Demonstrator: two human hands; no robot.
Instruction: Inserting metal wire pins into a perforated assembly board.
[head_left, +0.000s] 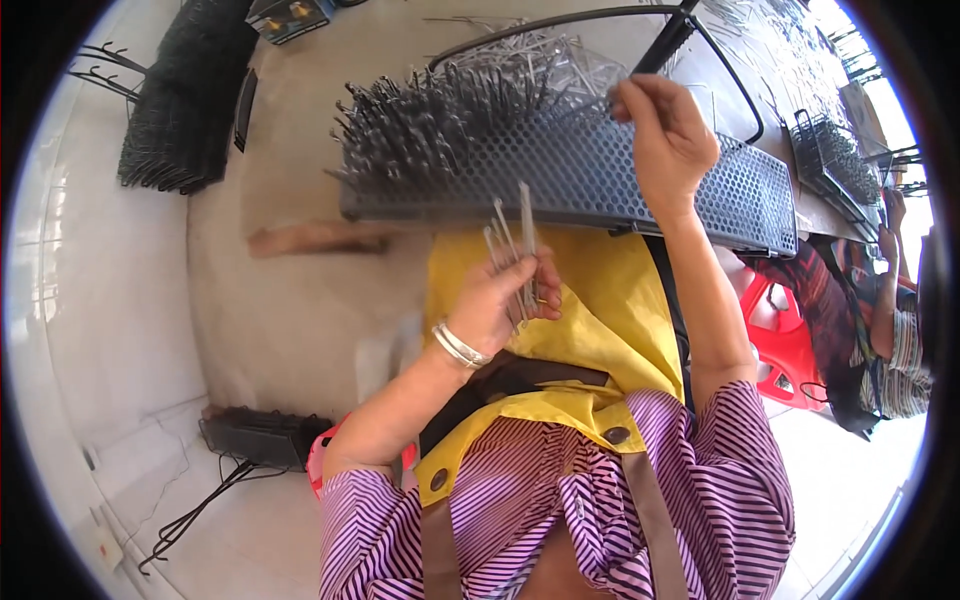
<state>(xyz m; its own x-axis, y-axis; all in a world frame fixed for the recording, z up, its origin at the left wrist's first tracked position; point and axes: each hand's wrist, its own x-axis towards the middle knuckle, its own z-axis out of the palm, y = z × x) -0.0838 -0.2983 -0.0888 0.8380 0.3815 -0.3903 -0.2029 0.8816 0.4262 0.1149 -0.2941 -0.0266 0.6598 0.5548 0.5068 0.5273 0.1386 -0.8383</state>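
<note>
Several thin silvery metal rods (pixel 527 225) stick up from my left hand (pixel 508 290), which is closed round them in front of the yellow apron (pixel 590 300). My right hand (pixel 675 140) is raised above a perforated grey metal tray (pixel 600 180), thumb and fingers pinched together. Whatever is between those fingertips is too small and blurred to name. Dark metal pieces with looped ends (pixel 420 125) stand close together at the tray's left end. Behind the tray lies a heap of loose silvery rods (pixel 560 60).
A black handle (pixel 750 95) arches over the tray. Another dark loaded rack (pixel 190 100) stands at the far left; a black rack (pixel 255 435) lies lower left. A red plastic stool (pixel 775 340) and another person's arm (pixel 885 290) are at right, near a second tray (pixel 840 170).
</note>
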